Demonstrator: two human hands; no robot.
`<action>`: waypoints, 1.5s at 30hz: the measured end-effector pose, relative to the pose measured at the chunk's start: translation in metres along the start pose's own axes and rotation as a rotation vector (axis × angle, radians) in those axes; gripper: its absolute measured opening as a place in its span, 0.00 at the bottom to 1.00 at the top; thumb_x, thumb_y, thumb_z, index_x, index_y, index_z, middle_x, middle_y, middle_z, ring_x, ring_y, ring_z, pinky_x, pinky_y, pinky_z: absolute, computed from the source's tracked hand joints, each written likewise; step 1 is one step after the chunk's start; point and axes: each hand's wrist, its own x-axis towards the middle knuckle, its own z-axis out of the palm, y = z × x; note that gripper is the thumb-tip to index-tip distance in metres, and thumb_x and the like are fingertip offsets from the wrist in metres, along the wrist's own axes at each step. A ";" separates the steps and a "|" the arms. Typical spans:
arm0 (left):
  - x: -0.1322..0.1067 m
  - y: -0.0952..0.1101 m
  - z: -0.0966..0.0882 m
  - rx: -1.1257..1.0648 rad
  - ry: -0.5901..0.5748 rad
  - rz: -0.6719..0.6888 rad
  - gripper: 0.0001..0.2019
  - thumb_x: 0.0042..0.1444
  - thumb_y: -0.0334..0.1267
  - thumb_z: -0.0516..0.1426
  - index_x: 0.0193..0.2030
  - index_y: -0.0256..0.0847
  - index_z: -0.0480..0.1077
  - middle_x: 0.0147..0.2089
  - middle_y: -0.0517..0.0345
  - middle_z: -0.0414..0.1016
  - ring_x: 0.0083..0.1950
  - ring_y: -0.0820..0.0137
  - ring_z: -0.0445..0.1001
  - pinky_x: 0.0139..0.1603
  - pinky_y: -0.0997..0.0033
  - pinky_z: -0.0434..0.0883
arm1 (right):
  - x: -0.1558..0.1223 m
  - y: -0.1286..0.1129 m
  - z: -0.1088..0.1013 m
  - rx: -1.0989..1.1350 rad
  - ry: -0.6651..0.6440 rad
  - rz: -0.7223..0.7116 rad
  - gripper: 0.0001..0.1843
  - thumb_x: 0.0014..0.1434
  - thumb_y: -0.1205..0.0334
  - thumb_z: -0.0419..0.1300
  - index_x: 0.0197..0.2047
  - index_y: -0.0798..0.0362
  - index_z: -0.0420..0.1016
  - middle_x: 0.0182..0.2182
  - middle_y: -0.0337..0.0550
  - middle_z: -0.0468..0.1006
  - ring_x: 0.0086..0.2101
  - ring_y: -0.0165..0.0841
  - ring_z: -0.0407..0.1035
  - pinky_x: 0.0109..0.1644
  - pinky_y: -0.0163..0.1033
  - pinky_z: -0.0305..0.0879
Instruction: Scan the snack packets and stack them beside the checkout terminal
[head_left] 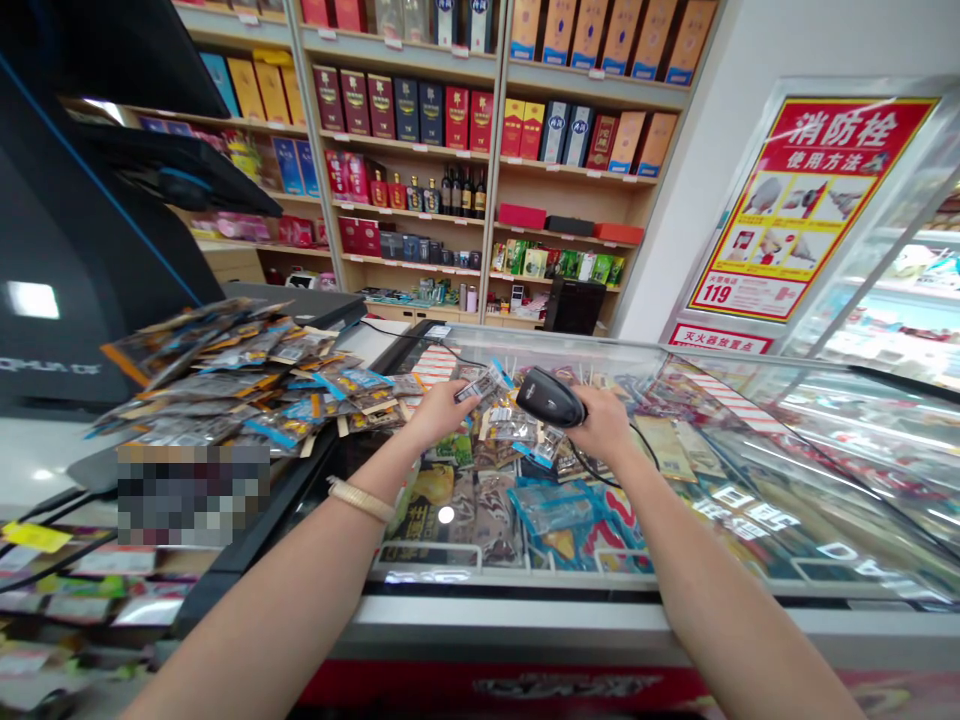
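My left hand is closed on a small snack packet with a blue end, holding it above the glass top of a chest freezer. In my right hand is a black barcode scanner, its head pointing left at the packet with a small gap between them. The scanner's cable hangs below my right hand. Several similar packets lie on the glass beneath both hands. To the left, a large heap of snack packets is piled up.
A dark checkout machine with screens stands at the left. Through the freezer glass, bagged goods show. Shelves of boxes and bottles line the back. A red fire-hydrant sign hangs on the right wall.
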 end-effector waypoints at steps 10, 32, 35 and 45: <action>-0.002 0.015 0.001 -0.562 0.254 -0.136 0.06 0.59 0.35 0.56 0.43 0.40 0.71 0.33 0.59 0.76 0.25 0.73 0.76 0.31 0.70 0.76 | -0.005 0.004 0.004 0.021 0.072 0.022 0.15 0.48 0.57 0.58 0.39 0.50 0.78 0.34 0.47 0.82 0.35 0.42 0.76 0.39 0.42 0.67; -0.002 -0.009 0.017 0.195 0.016 0.225 0.18 0.50 0.34 0.60 0.50 0.37 0.73 0.53 0.45 0.78 0.57 0.57 0.74 0.62 0.56 0.67 | -0.006 0.005 0.002 0.005 0.104 0.023 0.14 0.49 0.58 0.57 0.38 0.52 0.78 0.32 0.47 0.81 0.33 0.41 0.74 0.38 0.41 0.64; -0.007 -0.021 0.034 0.518 -0.139 0.440 0.28 0.48 0.36 0.62 0.59 0.36 0.67 0.64 0.41 0.68 0.67 0.56 0.64 0.68 0.56 0.60 | -0.006 0.004 0.002 0.010 0.084 0.018 0.14 0.50 0.57 0.58 0.39 0.52 0.78 0.33 0.47 0.81 0.34 0.41 0.74 0.38 0.41 0.64; -0.007 -0.024 0.032 0.559 -0.068 0.468 0.27 0.41 0.39 0.68 0.50 0.37 0.70 0.50 0.46 0.70 0.52 0.57 0.73 0.57 0.59 0.70 | -0.005 0.006 0.002 0.047 0.055 0.051 0.17 0.52 0.54 0.59 0.43 0.52 0.79 0.35 0.46 0.82 0.36 0.41 0.75 0.41 0.41 0.65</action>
